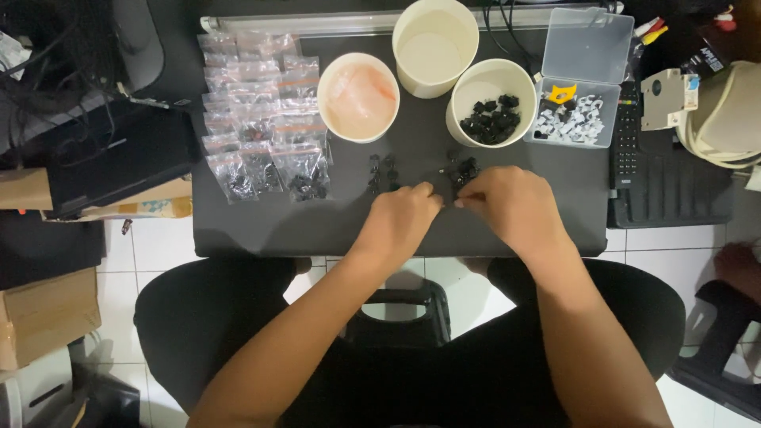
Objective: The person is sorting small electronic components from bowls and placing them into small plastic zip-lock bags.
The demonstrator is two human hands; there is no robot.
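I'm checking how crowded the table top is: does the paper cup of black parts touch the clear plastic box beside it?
Touching: in the head view the paper cup rim meets the clear plastic box left wall, with no dark table between them.

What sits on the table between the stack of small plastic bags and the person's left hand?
Between the plastic bags and the left hand, the head view shows small black parts in short rows on the dark table.

**Packages around the dark tabletop**

Small clear zip bags (261, 119) with red seal strips lie in overlapping rows on the left of the tabletop (317, 222), several holding black parts. A brown cardboard box (47, 317) sits on the floor at lower left. A flat printed carton (139, 208) pokes out beside the tabletop's left edge.
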